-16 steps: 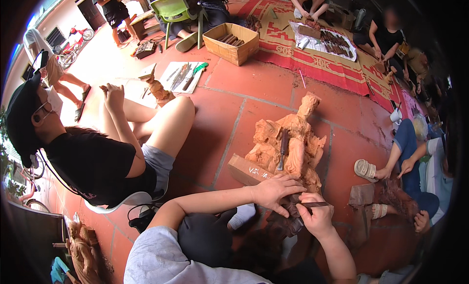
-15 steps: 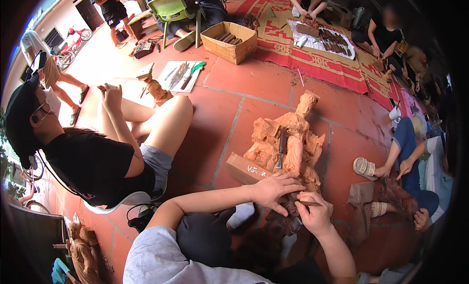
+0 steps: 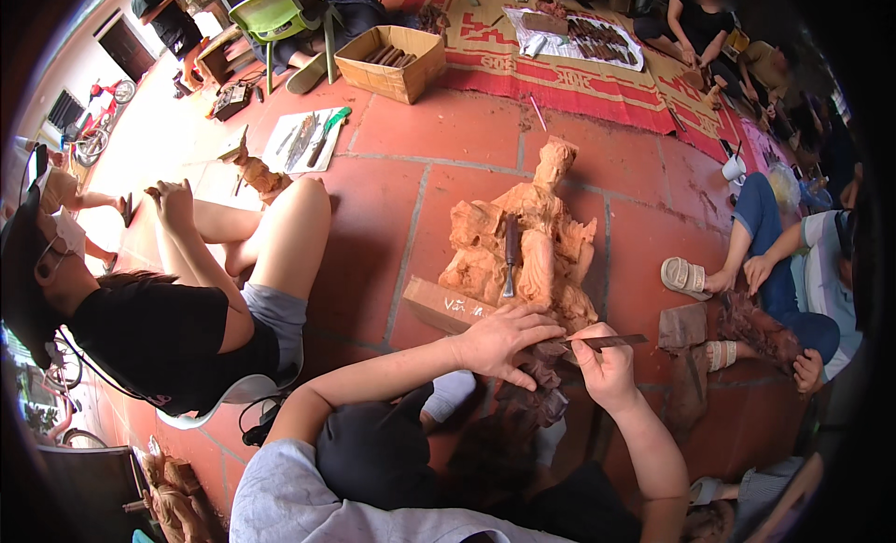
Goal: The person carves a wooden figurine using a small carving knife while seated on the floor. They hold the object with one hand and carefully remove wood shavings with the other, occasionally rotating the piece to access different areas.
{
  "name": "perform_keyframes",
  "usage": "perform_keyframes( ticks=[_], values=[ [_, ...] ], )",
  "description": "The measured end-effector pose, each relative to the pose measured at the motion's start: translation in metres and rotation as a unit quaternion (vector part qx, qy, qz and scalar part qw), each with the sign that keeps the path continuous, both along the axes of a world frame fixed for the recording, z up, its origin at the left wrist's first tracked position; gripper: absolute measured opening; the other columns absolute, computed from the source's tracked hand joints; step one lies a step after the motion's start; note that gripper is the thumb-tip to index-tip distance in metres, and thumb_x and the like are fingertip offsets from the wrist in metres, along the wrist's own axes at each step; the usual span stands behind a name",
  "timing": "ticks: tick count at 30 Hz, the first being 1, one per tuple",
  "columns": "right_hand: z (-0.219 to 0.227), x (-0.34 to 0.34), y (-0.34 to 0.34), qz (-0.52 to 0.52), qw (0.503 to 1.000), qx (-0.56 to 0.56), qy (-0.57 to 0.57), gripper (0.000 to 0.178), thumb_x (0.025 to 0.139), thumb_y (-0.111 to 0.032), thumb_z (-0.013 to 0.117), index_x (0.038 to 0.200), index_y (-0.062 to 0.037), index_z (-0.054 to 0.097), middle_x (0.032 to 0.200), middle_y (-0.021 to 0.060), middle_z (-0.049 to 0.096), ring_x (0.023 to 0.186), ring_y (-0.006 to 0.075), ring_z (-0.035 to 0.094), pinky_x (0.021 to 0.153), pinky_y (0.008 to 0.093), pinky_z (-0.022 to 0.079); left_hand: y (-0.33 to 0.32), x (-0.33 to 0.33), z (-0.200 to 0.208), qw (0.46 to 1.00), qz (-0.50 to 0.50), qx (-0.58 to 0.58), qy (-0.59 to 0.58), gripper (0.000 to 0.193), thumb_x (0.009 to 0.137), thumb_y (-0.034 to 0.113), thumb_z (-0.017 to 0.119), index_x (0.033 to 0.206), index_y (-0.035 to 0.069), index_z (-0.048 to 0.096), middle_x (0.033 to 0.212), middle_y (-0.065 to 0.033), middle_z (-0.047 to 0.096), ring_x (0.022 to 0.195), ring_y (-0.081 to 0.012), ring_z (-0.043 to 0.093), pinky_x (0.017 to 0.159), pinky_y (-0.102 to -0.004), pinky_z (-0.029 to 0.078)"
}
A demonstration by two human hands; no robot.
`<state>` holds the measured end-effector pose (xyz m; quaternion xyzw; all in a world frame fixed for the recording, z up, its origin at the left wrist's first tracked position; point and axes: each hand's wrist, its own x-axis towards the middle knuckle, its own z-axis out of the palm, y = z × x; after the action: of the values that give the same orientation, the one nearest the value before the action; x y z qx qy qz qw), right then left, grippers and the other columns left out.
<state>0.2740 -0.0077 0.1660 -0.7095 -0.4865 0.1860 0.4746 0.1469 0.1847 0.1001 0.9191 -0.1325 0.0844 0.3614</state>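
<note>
A dark brown wood carving (image 3: 551,405) is low between my knees, partly hidden by my hands. My left hand (image 3: 509,342) grips its top, fingers stretched across and thumb on the near side. In my right hand (image 3: 605,370) is a thin, flat, dark file (image 3: 618,340), pinched between thumb and fingers; it lies level, its left end at the carving by my left fingertips. Just beyond stands a lighter orange-brown wooden statue (image 3: 527,253) of a seated figure on a block base (image 3: 439,305). A dark-handled chisel (image 3: 511,253) leans against its front.
A person in black (image 3: 159,328) sits close on my left. Another person's hand (image 3: 808,370) holds a reddish carving (image 3: 761,333) on my right, near wooden blocks (image 3: 683,328). Farther off are a tool sheet (image 3: 280,155), a cardboard box (image 3: 406,84) and a patterned mat (image 3: 476,76).
The file in my right hand now lies lengthwise to the right, where it looked short before. My left hand stays on the carving. The whole view has shifted slightly.
</note>
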Motion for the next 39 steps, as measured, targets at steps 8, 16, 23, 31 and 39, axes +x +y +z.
perform_keyframes(
  ticks=[8,16,23,31,39],
  values=[
    [-0.003,-0.001,0.007,0.018,0.998,-0.017,-0.054,0.011,0.086,-0.012,0.072,0.087,-0.003,0.065,0.086,0.0101,0.067,0.081,0.0285,0.067,0.072,0.0368,0.053,0.002,-0.001,-0.002,1.0,0.0,0.004,-0.01,0.094,0.067,0.059,0.079,0.14,0.009,0.046,0.142,-0.0129,0.047,0.134,-0.0351,0.041,0.111,-0.0495,0.032],
    [-0.008,-0.004,0.009,0.052,0.992,0.025,-0.115,0.01,0.088,-0.011,0.07,0.09,-0.0013,0.066,0.087,0.0108,0.066,0.079,0.028,0.065,0.071,0.0361,0.052,0.0,0.0,-0.008,1.0,0.004,0.002,-0.02,0.094,0.068,0.058,0.079,0.14,0.009,0.046,0.139,-0.0132,0.05,0.134,-0.0368,0.041,0.109,-0.0515,0.033],
    [-0.011,-0.002,0.006,0.095,0.989,0.058,-0.096,0.011,0.086,-0.009,0.072,0.093,-0.002,0.066,0.091,0.0096,0.066,0.08,0.0268,0.064,0.074,0.0341,0.051,-0.002,0.002,-0.006,1.0,0.019,0.011,0.01,0.093,0.067,0.061,0.078,0.14,0.014,0.047,0.138,-0.0092,0.051,0.135,-0.0353,0.04,0.108,-0.0532,0.034],
    [-0.013,0.007,0.007,0.05,0.996,0.067,0.017,0.006,0.09,-0.007,0.068,0.09,-0.0012,0.065,0.088,0.0075,0.065,0.077,0.0199,0.064,0.069,0.0313,0.05,-0.001,0.0,-0.001,1.0,0.011,0.02,0.007,0.093,0.067,0.059,0.08,0.139,0.01,0.048,0.138,-0.0124,0.051,0.135,-0.0369,0.04,0.11,-0.0516,0.034],
    [-0.004,0.009,0.006,0.032,0.999,0.021,0.014,0.012,0.085,-0.01,0.072,0.087,-0.0013,0.064,0.085,0.0077,0.064,0.082,0.027,0.062,0.077,0.0355,0.05,0.0,0.001,-0.005,1.0,0.016,0.016,0.007,0.094,0.066,0.061,0.079,0.141,0.013,0.046,0.139,-0.0091,0.05,0.135,-0.0359,0.04,0.11,-0.0524,0.033]
  ],
)
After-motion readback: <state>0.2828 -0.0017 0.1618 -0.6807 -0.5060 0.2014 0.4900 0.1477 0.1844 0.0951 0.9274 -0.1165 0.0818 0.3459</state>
